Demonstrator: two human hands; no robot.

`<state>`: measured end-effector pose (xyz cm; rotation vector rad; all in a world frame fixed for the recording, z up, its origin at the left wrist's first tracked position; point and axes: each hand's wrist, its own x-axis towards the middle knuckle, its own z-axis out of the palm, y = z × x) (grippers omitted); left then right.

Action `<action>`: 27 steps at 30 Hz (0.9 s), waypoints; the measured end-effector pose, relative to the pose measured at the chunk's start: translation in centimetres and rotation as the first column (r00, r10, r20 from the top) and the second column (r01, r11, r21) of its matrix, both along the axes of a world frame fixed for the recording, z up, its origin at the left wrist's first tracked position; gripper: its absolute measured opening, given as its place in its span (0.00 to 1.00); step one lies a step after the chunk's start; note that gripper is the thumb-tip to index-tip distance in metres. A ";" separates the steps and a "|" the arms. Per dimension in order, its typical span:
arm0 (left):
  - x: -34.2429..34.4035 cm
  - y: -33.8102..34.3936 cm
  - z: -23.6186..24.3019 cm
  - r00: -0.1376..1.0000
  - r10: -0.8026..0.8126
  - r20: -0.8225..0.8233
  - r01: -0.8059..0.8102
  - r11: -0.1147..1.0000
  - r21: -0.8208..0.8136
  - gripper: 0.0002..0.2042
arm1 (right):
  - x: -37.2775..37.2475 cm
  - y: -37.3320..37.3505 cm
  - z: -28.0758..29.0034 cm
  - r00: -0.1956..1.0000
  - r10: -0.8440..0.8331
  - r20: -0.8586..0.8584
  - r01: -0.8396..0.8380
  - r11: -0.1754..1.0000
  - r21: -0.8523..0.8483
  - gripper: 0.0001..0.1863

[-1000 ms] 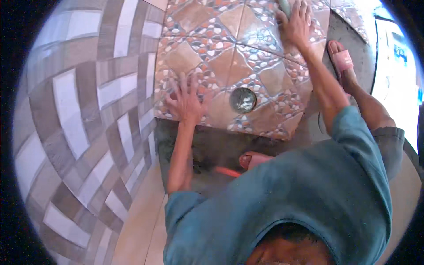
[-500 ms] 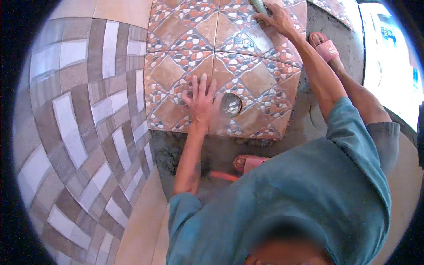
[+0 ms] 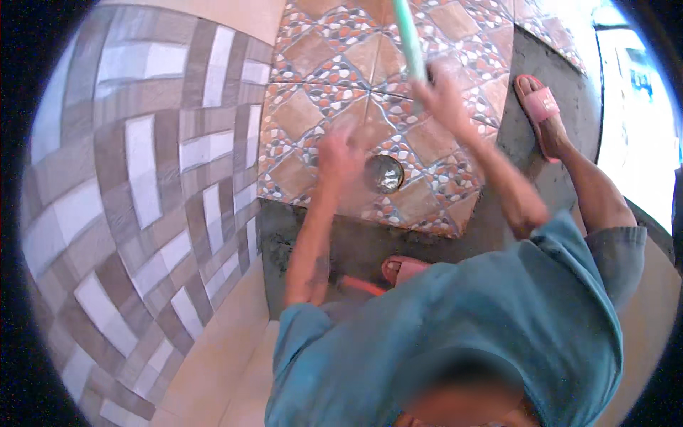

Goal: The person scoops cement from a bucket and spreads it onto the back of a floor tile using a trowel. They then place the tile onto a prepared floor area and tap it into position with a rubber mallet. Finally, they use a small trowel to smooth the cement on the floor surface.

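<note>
My right hand [image 3: 445,92] is closed around one end of a long light-green handle [image 3: 407,32]. The handle's far end runs out of the top of the picture, so its head is hidden. Over a patterned floor tile [image 3: 293,176] hovers or rests my left hand [image 3: 341,158], its fingers smeared by motion. Just right of it lies a round opening [image 3: 388,174] in the tiles, with something shiny inside. The tiles show brown diamonds and pebble shapes in orange, white and grey.
A wall of brown, grey and white tiles [image 3: 146,171] rises on the left. Wet grey mortar [image 3: 284,226] borders the laid tiles on the near and right sides. My feet wear pink sandals [image 3: 542,105]. A reddish strip [image 3: 363,286] lies near the closer foot. Bright light enters at right.
My right hand has drawn back nearer with the green handle, which now shows more of its length. The left hand, spread flat on the tile before, has shifted and blurred. The view moved slightly.
</note>
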<state>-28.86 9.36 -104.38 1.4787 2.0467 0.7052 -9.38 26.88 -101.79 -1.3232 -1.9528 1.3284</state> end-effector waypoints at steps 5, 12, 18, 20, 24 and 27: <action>-0.6 2.0 9.8 0.712 0.194 0.675 -0.032 0.969 -0.245 0.21 | -2.3 -16.5 3.4 0.940 0.311 -0.138 -0.330 0.933 -0.146 0.32; -0.9 -17.1 7.4 0.876 0.458 -0.149 -0.482 0.821 -0.306 0.20 | -4.7 -11.0 -5.9 0.869 0.353 0.346 -0.486 0.736 0.471 0.50; 3.3 -23.9 6.7 0.748 0.662 -0.047 -0.612 0.660 -0.437 0.22 | -7.5 -8.2 -7.7 0.733 0.343 0.588 -0.613 0.707 0.352 0.69; 4.8 -24.6 6.0 0.644 0.765 -0.015 -0.702 0.583 -0.408 0.22 | -7.4 -8.5 -7.7 0.713 0.353 0.606 -0.614 0.732 0.297 0.69; 5.4 -26.4 4.1 0.675 0.732 -0.096 -0.727 0.637 -0.255 0.18 | -8.1 -8.6 -6.6 0.703 0.341 0.624 -0.607 0.745 0.278 0.70; 5.4 -26.1 3.8 0.681 0.732 -0.004 -0.718 0.666 -0.202 0.18 | -7.7 -7.9 -7.5 0.705 0.316 0.635 -0.623 0.704 0.342 0.71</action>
